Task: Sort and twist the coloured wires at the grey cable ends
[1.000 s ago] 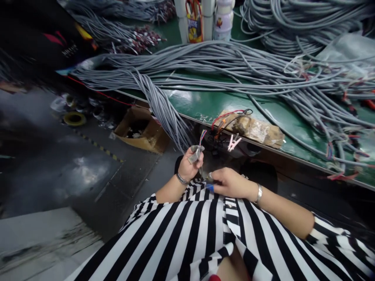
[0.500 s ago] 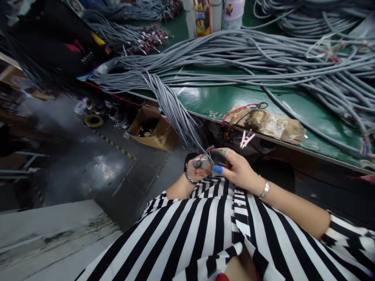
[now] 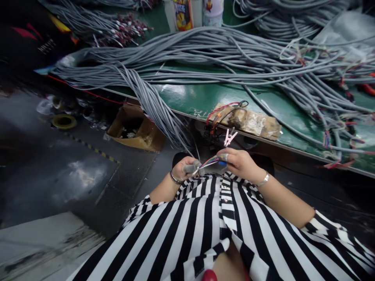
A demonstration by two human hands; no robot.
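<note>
Close to my body, my left hand (image 3: 186, 168) pinches the end of a grey cable, where thin coloured wires (image 3: 209, 161) come out of the sheath. My right hand (image 3: 238, 164) pinches the far ends of those wires, with a blue cover on the thumb and grey covers on other fingertips. The wires stretch between the two hands. A thick bundle of grey cables (image 3: 155, 105) hangs from the bench edge down towards my left hand. Just above my right hand, a pink clip (image 3: 230, 137) sits at the bench edge.
On the green bench (image 3: 181, 97) lie long grey cables (image 3: 205, 47). A taped cardboard piece (image 3: 258, 124) lies at its edge beside red and black leads (image 3: 218, 113). Below stand an open cardboard box (image 3: 136, 130) and a yellow roll (image 3: 63, 121). A snack packet (image 3: 183, 15) stands at the back.
My hands have moved apart. The right hand now grips the coloured wires, which are drawn out towards it; before, they stuck up from the left hand. The view has shifted to the right.
</note>
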